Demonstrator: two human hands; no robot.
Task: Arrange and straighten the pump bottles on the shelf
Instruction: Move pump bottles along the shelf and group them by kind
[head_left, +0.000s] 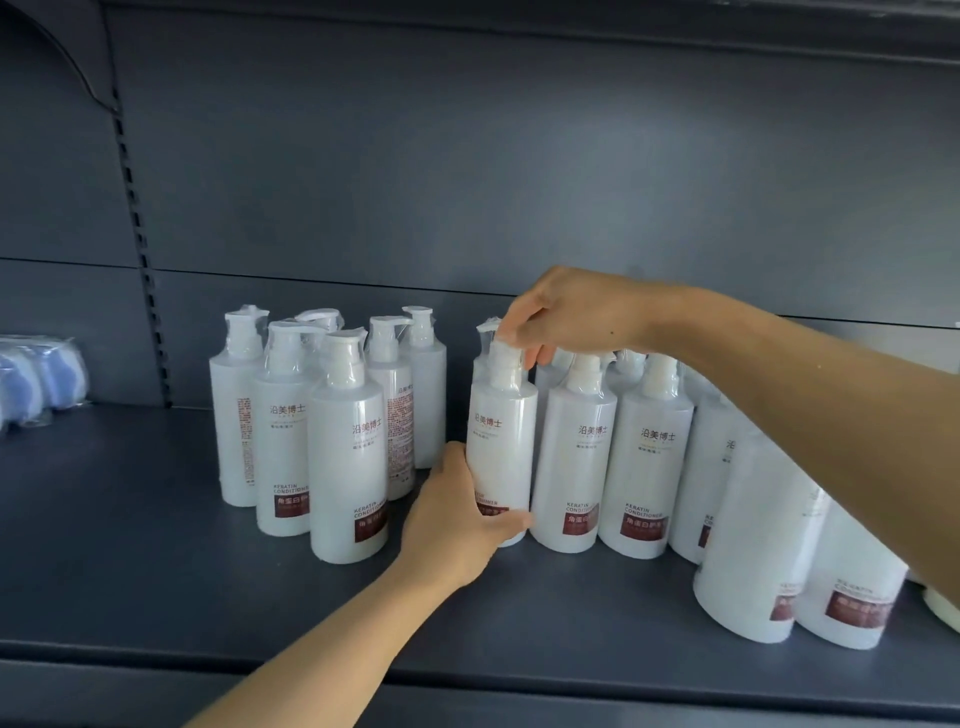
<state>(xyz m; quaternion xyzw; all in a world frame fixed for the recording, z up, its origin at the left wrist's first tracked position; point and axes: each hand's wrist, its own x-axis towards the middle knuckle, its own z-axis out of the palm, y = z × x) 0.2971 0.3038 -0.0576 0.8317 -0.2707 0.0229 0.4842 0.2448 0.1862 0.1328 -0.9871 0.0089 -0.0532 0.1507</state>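
Leftmost, blue packets (44, 376) sit by bare shelf (130, 519) floor, then a cluster of 6 bottles (332, 431). Across a gap, the left hand (457, 519) wraps the held bottle (501, 441) low, upright with axis vertical, label forward. Above, the right hand (561, 317) pinches its pump (504, 358). Rightward, a row of bottles (644, 457) crowds toward the front edge.

The bottle I hold (501, 431) reads 沿美博士 in dark characters on its upper front; my left hand (457, 519) covers most of the lower print, leaving only the letters "NER". The bottle just right of it (574, 452) shows the same 沿美博士 and, lower down, "KERATIN CONDITIONER" above a brown-red patch with white characters — 角蛋白 is all I can read. The front bottle of the left group (349, 457) bears the same brand and "KERATIN CONDITIONER". One bottle turned backwards (397, 415) carries fine red print — too small to read.
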